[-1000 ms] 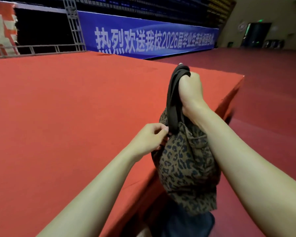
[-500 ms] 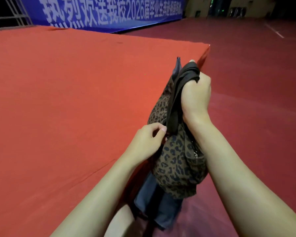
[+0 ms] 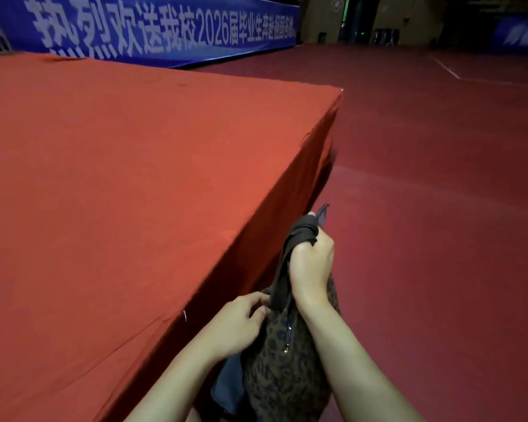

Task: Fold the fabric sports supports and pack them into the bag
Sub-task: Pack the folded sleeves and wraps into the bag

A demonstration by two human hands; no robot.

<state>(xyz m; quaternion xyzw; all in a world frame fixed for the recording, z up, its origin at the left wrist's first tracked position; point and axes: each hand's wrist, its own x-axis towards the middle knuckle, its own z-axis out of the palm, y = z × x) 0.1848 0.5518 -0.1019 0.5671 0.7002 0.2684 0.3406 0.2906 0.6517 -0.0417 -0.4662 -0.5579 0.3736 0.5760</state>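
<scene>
The right hand [image 3: 311, 269] is curled into a fist round the dark bunched straps [image 3: 299, 236] of the bag, knuckles turned toward two o'clock, and holds the straps up so the bag hangs below the wrist. The left hand [image 3: 235, 324] sits at about eight o'clock from the right one, its fingers bent and its fingertips pressed against the top edge of the bag just beside the base of the straps; whether it pinches the fabric or a zip pull there cannot be told. The leopard-print bag [image 3: 284, 376] hangs between the two forearms, off the desk and just beside its near corner edge, with a small metal zip pull [image 3: 286, 349] dangling on its facing side. A fold of dark blue-grey cloth [image 3: 229, 382] shows at seven o'clock of the bag, partly behind the left wrist; what it belongs to is unclear. No sports support can be made out outside the bag. The desk [image 3: 119, 193], draped in red cloth, fills the field from nine to twelve o'clock of the hands. From one to four o'clock stretches a dark red floor [image 3: 439, 193] with a pale line across its far part. At twelve o'clock, beyond the desk, a blue banner [image 3: 153, 25] with white characters runs along the wall.
</scene>
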